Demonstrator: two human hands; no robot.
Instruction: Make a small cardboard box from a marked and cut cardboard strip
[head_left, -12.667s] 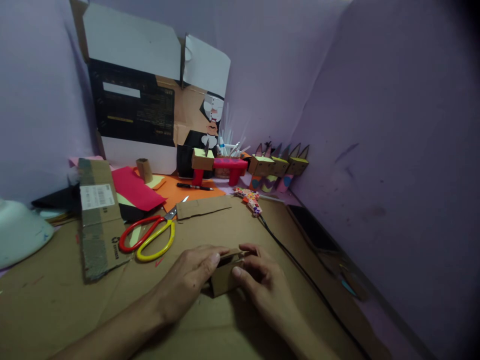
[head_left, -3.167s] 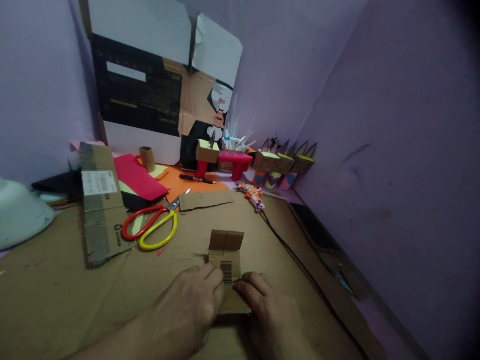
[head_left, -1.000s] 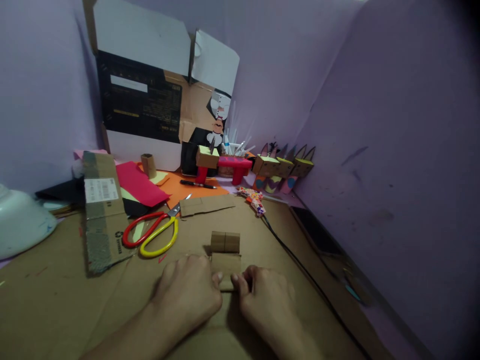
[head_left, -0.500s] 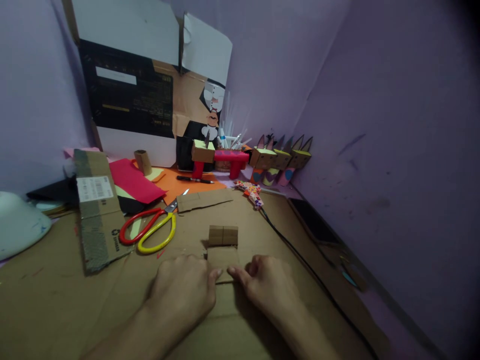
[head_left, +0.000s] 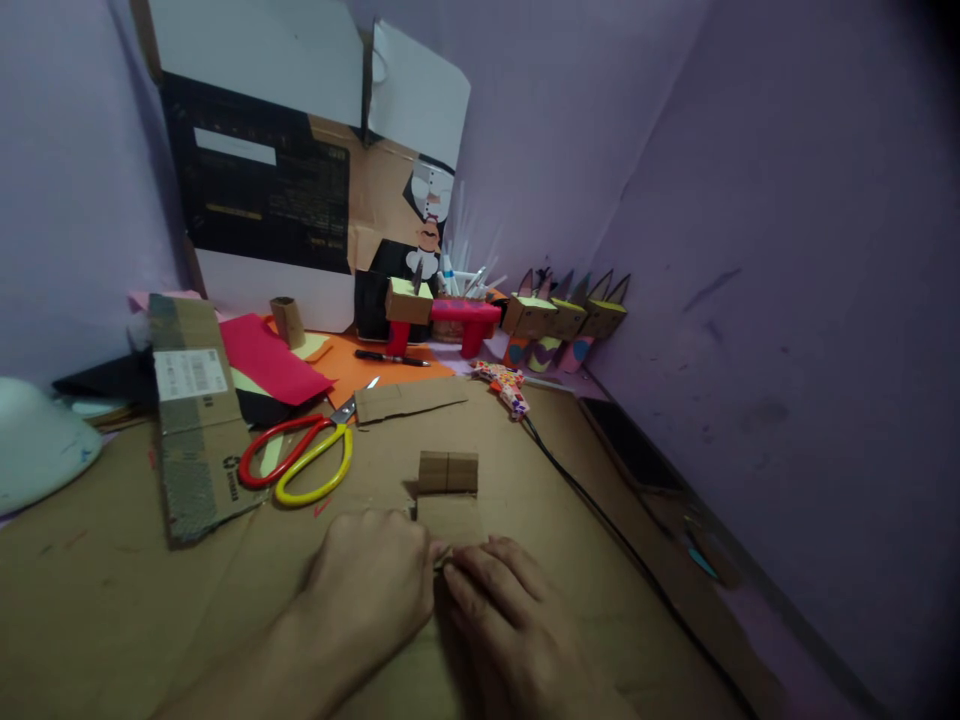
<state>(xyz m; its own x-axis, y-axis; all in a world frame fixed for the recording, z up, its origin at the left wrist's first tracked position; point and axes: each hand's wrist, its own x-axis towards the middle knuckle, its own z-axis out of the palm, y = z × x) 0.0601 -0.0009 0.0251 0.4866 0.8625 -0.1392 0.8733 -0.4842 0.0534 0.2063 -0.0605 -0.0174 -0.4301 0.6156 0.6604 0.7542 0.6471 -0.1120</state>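
Note:
A small cardboard piece (head_left: 448,515) lies in front of me, with a creased flap (head_left: 448,472) standing up at its far end. My left hand (head_left: 373,570) is curled at the piece's left side, its thumb and finger closed at the near edge. My right hand (head_left: 501,605) has come over that same near edge, its fingers pressed together and bent down on the cardboard close to my left thumb. Both palms and much of the near edge are hidden. Left of the hands lie scissors (head_left: 313,490) with one red and one yellow handle.
A glue gun (head_left: 504,385) wrapped in patterned covering trails a black cord (head_left: 600,510) along the right. A taped cardboard strip (head_left: 196,440) lies left. A dark phone-like slab (head_left: 628,445) rests by the right wall. Several cardboard animal figures (head_left: 531,315) stand behind.
My right hand has shifted left and rolled over, so its fingers now cover the near edge of the cardboard piece. The left hand has barely moved.

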